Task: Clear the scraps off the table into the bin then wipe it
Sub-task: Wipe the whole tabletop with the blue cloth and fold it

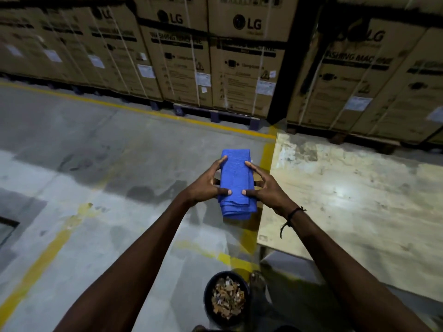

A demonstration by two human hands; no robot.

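A folded blue cloth [237, 180] is held in the air in front of me, just left of the table's corner. My left hand [207, 185] grips its left edge and my right hand [266, 188] grips its right edge, thumbs on top. The pale, stained table top [354, 202] stretches out to the right and shows no scraps. On the floor near my feet stands a black round bin [209, 291] holding brown and grey scraps [227, 298].
Tall cardboard appliance boxes [244, 68] on pallets line the far side. Grey concrete floor [96, 168] with yellow lines lies to the left. A dark floor recess [7, 226] shows at the left edge. My foot [257, 283] stands beside the bin.
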